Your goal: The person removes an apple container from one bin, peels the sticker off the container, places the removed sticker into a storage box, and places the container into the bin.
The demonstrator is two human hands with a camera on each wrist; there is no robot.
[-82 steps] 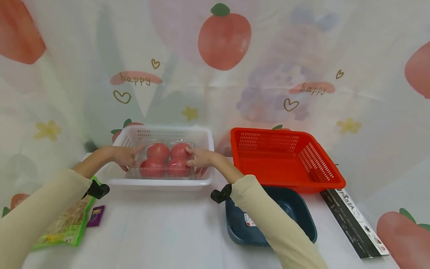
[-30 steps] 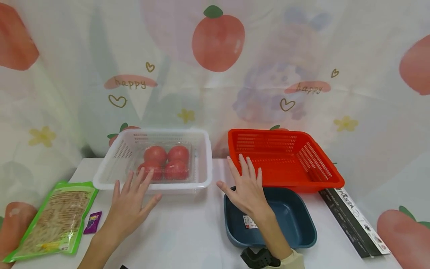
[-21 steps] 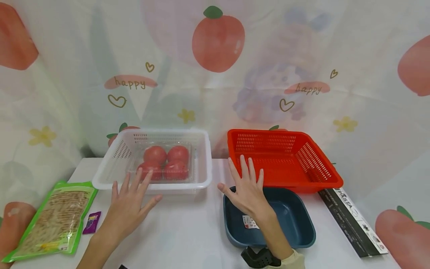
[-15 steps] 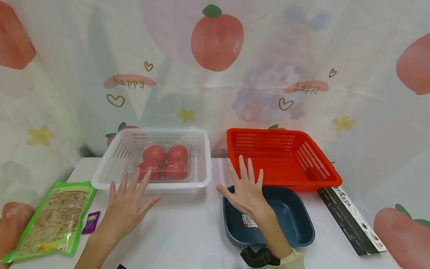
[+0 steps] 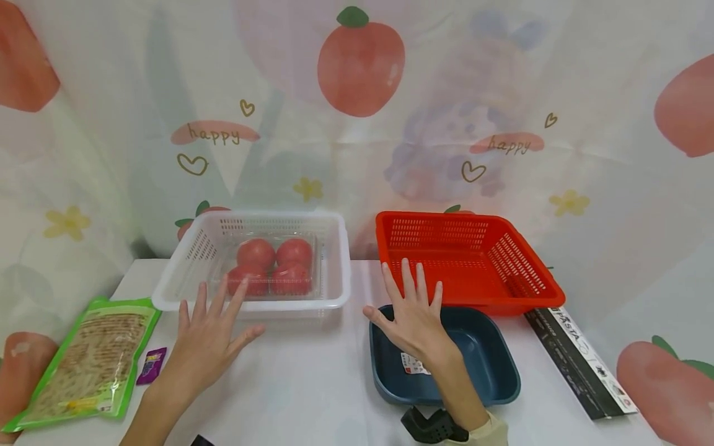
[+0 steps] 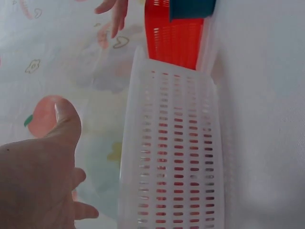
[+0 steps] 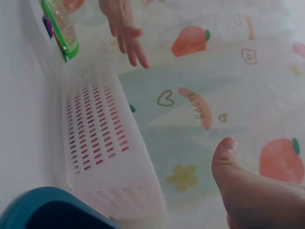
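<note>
My left hand (image 5: 203, 350) hovers with spread fingers before the white basket (image 5: 251, 305), its fingertips overlapping the near rim in the head view. Inside that basket sits a clear plastic box (image 5: 315, 266) of several red, tomato-like fruits (image 5: 291, 279). Over the dark blue basin (image 5: 491, 359), my right hand (image 5: 418, 322) is also spread, holding nothing. Its fingertips overlap the red basket (image 5: 468, 291) behind. In the wrist views, the left thumb (image 6: 66, 121) and right thumb (image 7: 226, 155) stand out beside the white basket, apart from it.
A green-edged bag (image 5: 95, 359) of brownish food lies at the left, with a small purple packet (image 5: 151, 366) beside it. On the right, a long black-and-white box (image 5: 586, 365) marked PASTA rests partly behind the red basket. A printed curtain (image 5: 357, 161) hangs behind everything.
Both hands were at the clear box of fruits inside the white basket. They have let go and drawn back, now spread; the box stays in the basket. Lately the hands barely move.
</note>
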